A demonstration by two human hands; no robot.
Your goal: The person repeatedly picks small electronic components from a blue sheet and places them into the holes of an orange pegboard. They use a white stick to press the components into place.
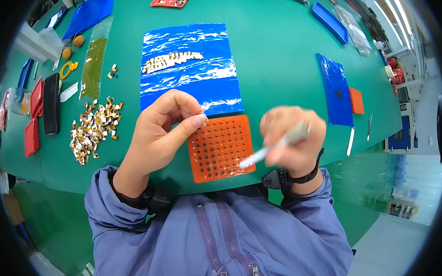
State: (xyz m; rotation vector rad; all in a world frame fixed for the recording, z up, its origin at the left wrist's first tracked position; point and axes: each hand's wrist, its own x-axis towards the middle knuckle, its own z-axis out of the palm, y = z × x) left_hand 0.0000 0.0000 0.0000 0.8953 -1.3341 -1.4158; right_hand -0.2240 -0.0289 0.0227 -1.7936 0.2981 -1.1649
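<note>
At the bench's near edge, taking the orange perforated tray [247, 139] as clock centre, we had the work right against the body, likely so both hands reached it easily. Left hand [164, 128] sat at ten, thumb and index pinching what looked like a tiny pale piece [205, 118] over the tray's eleven o'clock corner; too small to identify. Right hand [294, 140], at three, was blurred but gripped a pale pen-like tool [261, 156] slantwise, presumably for fine control; tip over the tray's five o'clock side, contact unclear. Dark bits filled many of its holes. We put the blue sheet [190, 88] at eleven to twelve, small white-and-gold parts [167, 62] fanned on it, probably kept apart from the loose pile [95, 130] at nine to ten. Smooth green bench top [276, 53] ran under everything: red tray [171, 0] just before twelve, second blue sheet [335, 105] with an orange block [356, 101] at two, tweezers [370, 127] at three. Beyond, we noted glossy green floor [363, 179] past three and bright strip lights [395, 10] between one and two.
</note>
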